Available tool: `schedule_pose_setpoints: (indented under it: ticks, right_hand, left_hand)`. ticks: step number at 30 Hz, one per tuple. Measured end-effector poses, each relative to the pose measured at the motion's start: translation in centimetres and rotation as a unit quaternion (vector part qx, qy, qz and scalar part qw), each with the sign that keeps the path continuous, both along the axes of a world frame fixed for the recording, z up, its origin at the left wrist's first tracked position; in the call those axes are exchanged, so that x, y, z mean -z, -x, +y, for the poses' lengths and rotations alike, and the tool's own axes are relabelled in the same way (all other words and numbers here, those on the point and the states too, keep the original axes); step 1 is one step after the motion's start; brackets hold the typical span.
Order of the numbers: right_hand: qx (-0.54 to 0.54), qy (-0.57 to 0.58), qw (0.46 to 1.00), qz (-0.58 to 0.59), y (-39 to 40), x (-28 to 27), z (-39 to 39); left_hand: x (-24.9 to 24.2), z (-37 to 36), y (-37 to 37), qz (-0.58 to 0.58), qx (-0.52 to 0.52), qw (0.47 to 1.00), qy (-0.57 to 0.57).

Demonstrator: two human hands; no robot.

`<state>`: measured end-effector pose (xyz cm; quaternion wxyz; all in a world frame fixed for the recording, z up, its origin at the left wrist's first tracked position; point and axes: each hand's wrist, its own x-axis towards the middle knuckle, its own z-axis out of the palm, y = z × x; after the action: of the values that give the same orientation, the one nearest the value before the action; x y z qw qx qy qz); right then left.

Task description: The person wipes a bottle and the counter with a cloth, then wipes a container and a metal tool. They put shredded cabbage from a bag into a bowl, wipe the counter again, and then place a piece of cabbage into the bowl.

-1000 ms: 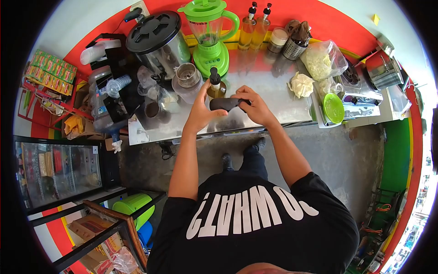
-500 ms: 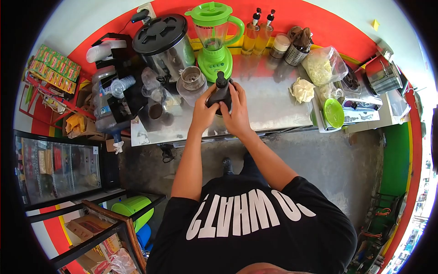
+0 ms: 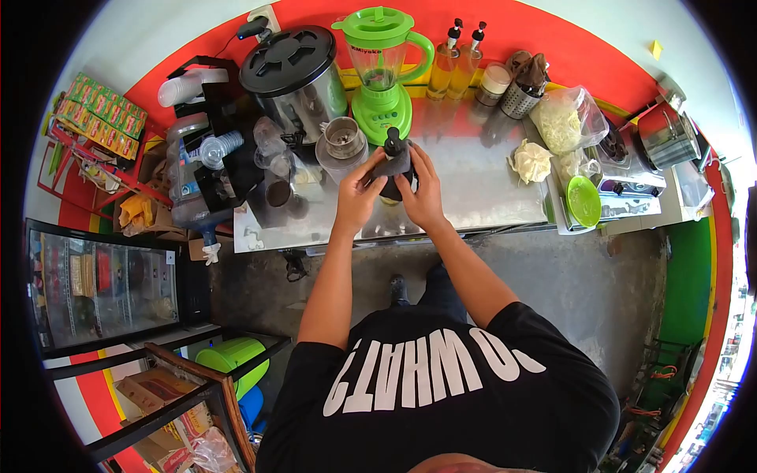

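Observation:
Between my hands, over the front part of the steel counter [image 3: 473,197], is a bottle with a black pump top [image 3: 393,142]. A dark grey cloth [image 3: 391,164] is wrapped about it and hides most of its body. My left hand [image 3: 357,195] closes on the left side of the cloth and bottle. On the other side, my right hand [image 3: 423,189] has its fingers wrapped round the bottle, thumb toward the front. Just behind stands a green blender [image 3: 382,106]. A metal cup [image 3: 343,138] sits to the left on a pale round container.
A large steel pot with a black lid [image 3: 288,59] stands back left. Two pump bottles of yellow liquid [image 3: 453,67] are by the wall. At right are a crumpled cream cloth [image 3: 531,161], a bag of pale food [image 3: 564,122] and a green bowl [image 3: 583,201].
The view has shifted slightly, so the scene sits a little further right. My fingers have shifted on the cloth, and more grey cloth shows around the bottle's neck.

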<state>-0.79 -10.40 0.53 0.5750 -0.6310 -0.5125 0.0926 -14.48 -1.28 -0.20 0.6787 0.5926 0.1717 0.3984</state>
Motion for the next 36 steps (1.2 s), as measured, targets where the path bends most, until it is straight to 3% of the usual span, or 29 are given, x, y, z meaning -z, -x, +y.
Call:
schedule_pose_setpoints:
  ticks: [5,12,16,18,21,23,26,30,36]
  right_hand:
    - [-0.055,-0.003,0.998,-0.019,-0.3,-2.1,0.9]
    - [-0.074,-0.037,0.996,0.031,-0.8,0.2,1.4]
    - [-0.101,0.018,0.994,0.043,-1.4,-1.6,2.0]
    - [-0.126,0.05,0.989,0.066,-1.8,-2.1,2.6]
    - [-0.129,0.091,0.981,0.111,-1.2,-1.1,3.2]
    - [-0.072,-0.037,0.997,0.01,-0.7,0.2,3.3]
    - [-0.076,-0.083,0.993,-0.019,-0.7,0.5,3.1]
    - [-0.095,-0.088,0.991,-0.028,-1.2,1.5,2.6]
    - [-0.083,-0.053,0.995,-0.01,-1.0,1.3,0.7]
  left_hand:
    - [0.8,0.0,-0.2,-0.001,-0.038,0.999,-0.004]
    - [1.4,1.0,-0.3,-0.073,-0.024,0.997,0.019]
    - [0.1,1.0,0.3,-0.039,-0.023,0.998,0.037]
    - [-0.7,1.0,0.6,-0.051,0.002,0.988,0.145]
    - [-0.4,0.7,0.7,-0.031,0.001,0.994,0.104]
    - [0.9,1.0,0.9,-0.03,0.019,0.992,0.117]
    - [1.4,1.1,0.7,-0.037,0.033,0.989,0.136]
    - [-0.2,0.7,0.9,-0.094,0.032,0.973,0.21]
    - [-0.1,0.9,1.0,-0.077,0.025,0.979,0.187]
